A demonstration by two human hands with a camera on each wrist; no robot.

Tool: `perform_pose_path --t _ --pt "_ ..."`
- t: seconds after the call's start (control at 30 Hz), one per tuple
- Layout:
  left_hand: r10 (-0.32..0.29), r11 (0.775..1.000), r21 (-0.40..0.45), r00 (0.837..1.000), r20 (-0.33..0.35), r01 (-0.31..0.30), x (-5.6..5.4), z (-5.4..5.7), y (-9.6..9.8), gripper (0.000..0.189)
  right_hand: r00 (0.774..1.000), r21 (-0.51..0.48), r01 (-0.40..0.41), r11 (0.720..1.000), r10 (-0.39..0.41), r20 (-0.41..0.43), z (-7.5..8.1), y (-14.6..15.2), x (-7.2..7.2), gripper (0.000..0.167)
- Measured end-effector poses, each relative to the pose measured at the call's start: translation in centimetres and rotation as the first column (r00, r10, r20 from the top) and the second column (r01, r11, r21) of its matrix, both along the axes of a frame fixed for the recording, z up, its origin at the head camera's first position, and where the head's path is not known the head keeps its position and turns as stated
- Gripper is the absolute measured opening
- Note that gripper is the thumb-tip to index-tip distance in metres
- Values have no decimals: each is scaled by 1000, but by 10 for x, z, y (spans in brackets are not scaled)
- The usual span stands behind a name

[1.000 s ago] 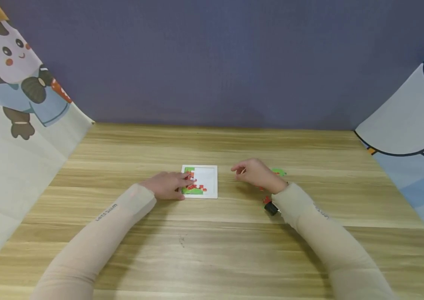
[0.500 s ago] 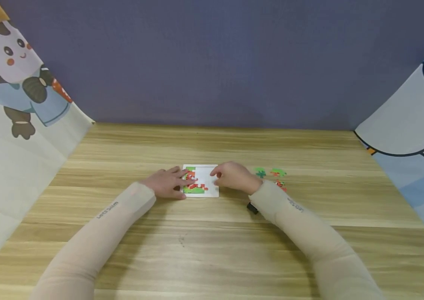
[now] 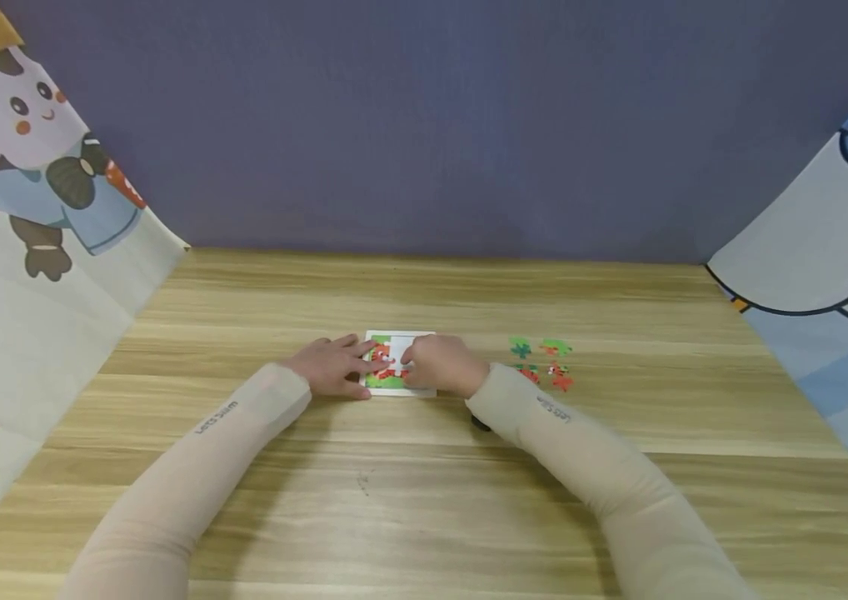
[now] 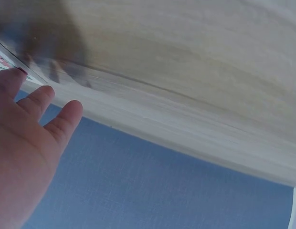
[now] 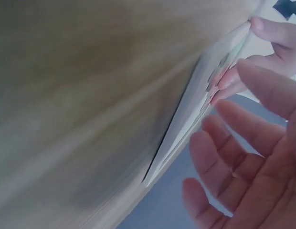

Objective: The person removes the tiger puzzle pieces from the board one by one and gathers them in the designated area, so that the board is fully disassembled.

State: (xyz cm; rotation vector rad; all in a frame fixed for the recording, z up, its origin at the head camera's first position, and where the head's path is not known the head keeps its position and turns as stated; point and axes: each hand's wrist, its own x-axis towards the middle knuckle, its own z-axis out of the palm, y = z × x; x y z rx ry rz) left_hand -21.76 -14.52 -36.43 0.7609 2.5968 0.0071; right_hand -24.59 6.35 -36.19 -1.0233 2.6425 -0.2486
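Observation:
A small white square puzzle tray (image 3: 424, 333) lies on the table, with joined red and green jigsaw pieces (image 3: 386, 382) along its left side and bottom. My left hand (image 3: 328, 367) rests on the tray's left edge, fingers spread over the placed pieces; the left wrist view shows those fingers straight. My right hand (image 3: 445, 364) is over the tray's right half, thumb and forefinger bent toward its middle around a jigsaw piece that the hand mostly hides. In the right wrist view, the thumb (image 5: 262, 88) and fingertips reach close to the tray's jagged row of pieces.
Several loose jigsaw pieces lie right of the tray, among them a green one (image 3: 520, 347), a green and red one (image 3: 556, 346) and a red one (image 3: 561, 379). A dark blue fabric panel (image 3: 454, 142) stands behind the wooden table (image 3: 394, 517).
My right hand has moved left from near the loose pieces to over the tray, uncovering those pieces. The left hand has stayed on the tray's left edge.

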Motion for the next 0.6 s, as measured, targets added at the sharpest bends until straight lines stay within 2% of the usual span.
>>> perform_pose_path --t 0.07,0.23,0.4,0.5,0.6 --pt "-2 1000 -1 1000 -5 2 0 -1 0 63 1000 20 -5 1000 5 -19 -1 -2 0 26" --pt "-4 1000 3 1000 -7 4 0 -1 0 63 999 56 -12 998 15 -49 -4 -5 -1 8" --pt "-29 999 27 1000 3 29 -1 -2 0 63 1000 51 -14 999 15 -15 -4 -7 -1 40" --pt "-42 998 45 999 0 42 -1 -3 -1 63 1000 40 -27 999 28 -8 -3 -8 0 39" --pt "-54 997 56 998 -10 55 -2 -5 -4 62 999 32 -37 999 38 -1 -2 -9 0 25"
